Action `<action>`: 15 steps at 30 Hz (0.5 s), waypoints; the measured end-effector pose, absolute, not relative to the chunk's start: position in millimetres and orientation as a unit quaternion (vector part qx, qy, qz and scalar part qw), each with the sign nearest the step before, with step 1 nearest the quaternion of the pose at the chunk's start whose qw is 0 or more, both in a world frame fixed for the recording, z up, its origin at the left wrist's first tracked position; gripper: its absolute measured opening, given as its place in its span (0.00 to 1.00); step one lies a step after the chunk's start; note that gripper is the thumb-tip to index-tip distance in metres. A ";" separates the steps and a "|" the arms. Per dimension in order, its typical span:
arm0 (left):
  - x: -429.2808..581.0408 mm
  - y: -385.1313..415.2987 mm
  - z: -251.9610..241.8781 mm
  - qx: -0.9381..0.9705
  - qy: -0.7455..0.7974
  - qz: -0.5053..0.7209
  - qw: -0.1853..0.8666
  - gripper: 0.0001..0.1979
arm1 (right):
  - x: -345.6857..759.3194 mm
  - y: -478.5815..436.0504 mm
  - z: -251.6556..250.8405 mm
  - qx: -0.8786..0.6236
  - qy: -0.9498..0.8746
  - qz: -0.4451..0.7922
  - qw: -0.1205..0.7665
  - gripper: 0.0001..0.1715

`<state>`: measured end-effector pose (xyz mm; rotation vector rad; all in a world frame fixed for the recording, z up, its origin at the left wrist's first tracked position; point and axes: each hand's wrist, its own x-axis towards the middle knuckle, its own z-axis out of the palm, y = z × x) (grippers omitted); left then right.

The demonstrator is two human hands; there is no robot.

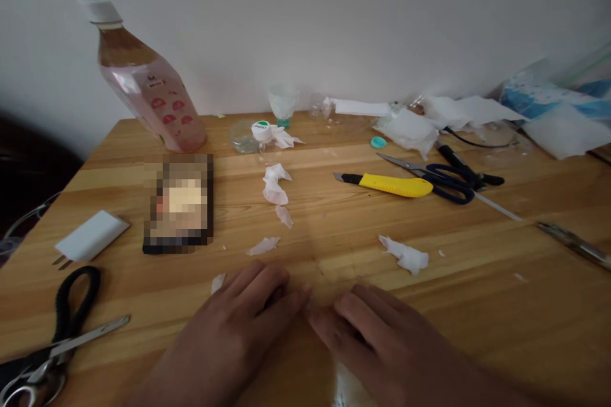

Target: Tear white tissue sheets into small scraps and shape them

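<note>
Left hand (238,331) and right hand (391,343) on a wooden table (477,305), toward the middle of its near edge, backs up, fingers bent, thumbs and forefingers close together. Undersides hidden; impossible to tell whether grasping anything or released. Nearest to the left hand: a small white scrap (218,283), partly covered by it, and a torn strip (264,246) just beyond. Farther ahead, larger white shreds (275,184); ahead of the right hand, a crumpled white piece (408,256). Between these and the far edge, a yellow cutter (395,185) against blue-handled scissors (420,170). At the far left corner, a pink-labelled bottle (143,82); nearer, a pixelated dark item (210,203). By the left edge, a white plug adapter (93,236); at the near left corner, black-handled scissors (71,344). Toward the right edge, a slim metal tool (573,243); at the far right corner, blue-and-white packaging (548,95).
</note>
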<state>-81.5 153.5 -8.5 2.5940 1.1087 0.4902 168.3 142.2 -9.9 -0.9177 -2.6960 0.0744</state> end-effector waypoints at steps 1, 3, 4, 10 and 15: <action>-80.9 153.6 -7.4 0.896 0.384 0.176 0.140 0.18 | 168.6 141.8 -10.4 -0.315 -0.938 0.024 0.143 0.22; -79.8 154.5 -4.4 0.891 0.386 0.185 0.151 0.17 | 169.4 141.1 -11.6 -0.308 -0.940 0.021 0.145 0.23; -79.3 155.2 -2.6 0.889 0.389 0.183 0.159 0.17 | 169.8 140.7 -12.3 -0.307 -0.939 0.018 0.151 0.23; -80.5 158.7 3.5 0.893 0.388 0.161 0.160 0.18 | 171.7 137.5 -9.1 -0.316 -0.937 0.005 0.148 0.22; -80.9 158.0 1.7 0.883 0.398 0.173 0.180 0.15 | 174.5 137.5 2.4 -0.330 -0.933 0.038 0.139 0.20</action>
